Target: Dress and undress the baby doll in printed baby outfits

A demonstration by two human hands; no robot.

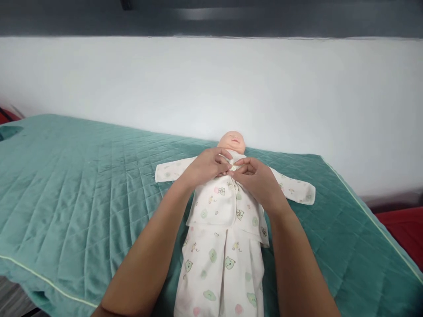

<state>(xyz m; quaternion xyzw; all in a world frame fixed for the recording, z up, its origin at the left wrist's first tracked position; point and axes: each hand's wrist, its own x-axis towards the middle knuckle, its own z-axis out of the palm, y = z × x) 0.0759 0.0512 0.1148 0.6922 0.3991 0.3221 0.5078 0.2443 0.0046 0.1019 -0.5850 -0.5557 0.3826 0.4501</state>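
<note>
A baby doll [232, 141] lies on its back on a teal quilted bed cover [82, 185], head toward the wall, sleeves spread out to both sides. It wears a white printed jacket [218, 204] and matching trousers [220, 268]. My left hand [206, 166] and my right hand [259, 178] meet at the doll's chest just below the neck. Both pinch the jacket's front edges together around a small button [233, 167].
A white wall [211, 83] rises close behind the bed. The cover's piped edge [42, 278] runs along the near left side, and its right edge slopes down at the right. Something red [405, 231] lies beyond the right edge.
</note>
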